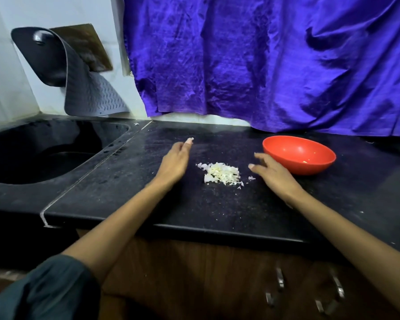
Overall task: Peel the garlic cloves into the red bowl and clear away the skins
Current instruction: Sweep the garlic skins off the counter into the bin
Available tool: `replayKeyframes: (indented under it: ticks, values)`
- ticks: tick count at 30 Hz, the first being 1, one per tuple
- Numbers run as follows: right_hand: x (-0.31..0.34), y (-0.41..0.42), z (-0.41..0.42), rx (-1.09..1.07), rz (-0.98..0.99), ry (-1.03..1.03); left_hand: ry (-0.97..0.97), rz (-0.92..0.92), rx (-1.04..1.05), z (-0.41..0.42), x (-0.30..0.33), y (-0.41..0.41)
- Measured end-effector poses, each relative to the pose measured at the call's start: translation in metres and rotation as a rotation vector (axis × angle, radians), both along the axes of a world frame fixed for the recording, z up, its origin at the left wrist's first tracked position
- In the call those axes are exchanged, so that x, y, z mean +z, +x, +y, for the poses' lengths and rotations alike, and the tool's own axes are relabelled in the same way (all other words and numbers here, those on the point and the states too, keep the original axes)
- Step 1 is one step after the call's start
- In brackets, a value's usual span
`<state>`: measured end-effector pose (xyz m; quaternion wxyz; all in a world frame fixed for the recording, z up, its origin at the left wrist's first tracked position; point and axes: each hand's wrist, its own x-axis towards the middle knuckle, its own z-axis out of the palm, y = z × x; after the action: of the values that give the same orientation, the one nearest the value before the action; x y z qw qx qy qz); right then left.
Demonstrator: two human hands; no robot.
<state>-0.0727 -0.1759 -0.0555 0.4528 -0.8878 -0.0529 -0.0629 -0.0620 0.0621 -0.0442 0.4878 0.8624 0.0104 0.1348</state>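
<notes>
A small heap of pale garlic skins [221, 173] lies on the black counter [171, 204], with a few loose flakes [251, 178] to its right. The red bowl [298, 154] stands to the right of the heap, and a bit of pale garlic shows inside it. My left hand [174, 161] lies on the counter left of the heap, fingers stretched out, with a skin scrap at one fingertip. My right hand [273, 173] hovers between the heap and the bowl, fingers spread, holding nothing.
A black sink [44, 148] is set into the counter at the left. A grey ribbed mat [88, 93] hangs on the wall above it. A purple cloth [263, 61] drapes along the back. Cabinet handles [280, 278] sit below the counter's front edge.
</notes>
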Motion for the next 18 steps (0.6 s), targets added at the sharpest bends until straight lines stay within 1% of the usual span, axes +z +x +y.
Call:
replayKeyframes:
  ticks: [2, 4, 5, 7, 9, 10, 11, 14, 16, 18]
  values:
    - [-0.007, -0.003, 0.000, -0.018, -0.022, -0.153, 0.049, 0.043, -0.017, -0.001, -0.008, -0.001]
    - [-0.010, -0.001, 0.018, 0.007, -0.054, -0.194, 0.097, 0.059, -0.079, -0.018, -0.012, -0.004]
    - [-0.011, 0.003, 0.030, 0.014, -0.058, -0.162, 0.101, 0.058, -0.128, -0.030, -0.011, -0.005]
    - [-0.008, 0.008, 0.053, 0.026, -0.016, -0.004, 0.083, 0.051, -0.221, -0.050, -0.007, -0.008]
    - [-0.003, 0.014, 0.060, 0.033, 0.038, 0.195, 0.057, 0.024, -0.216, -0.056, 0.000, -0.006]
    - [0.000, 0.016, 0.055, 0.019, 0.046, 0.233, 0.067, 0.007, -0.178, -0.052, 0.004, -0.003]
    - [0.003, 0.016, 0.045, 0.002, 0.034, 0.206, 0.091, -0.007, -0.134, -0.044, 0.008, 0.002]
    - [0.002, 0.011, 0.005, -0.087, -0.020, 0.030, 0.149, 0.015, -0.034, -0.011, 0.006, 0.015]
    - [-0.006, 0.009, -0.005, -0.117, -0.031, 0.039, 0.159, 0.063, -0.016, -0.001, -0.003, 0.019]
    - [-0.007, 0.008, 0.008, -0.075, -0.020, 0.106, 0.167, 0.075, -0.085, -0.010, -0.009, 0.014]
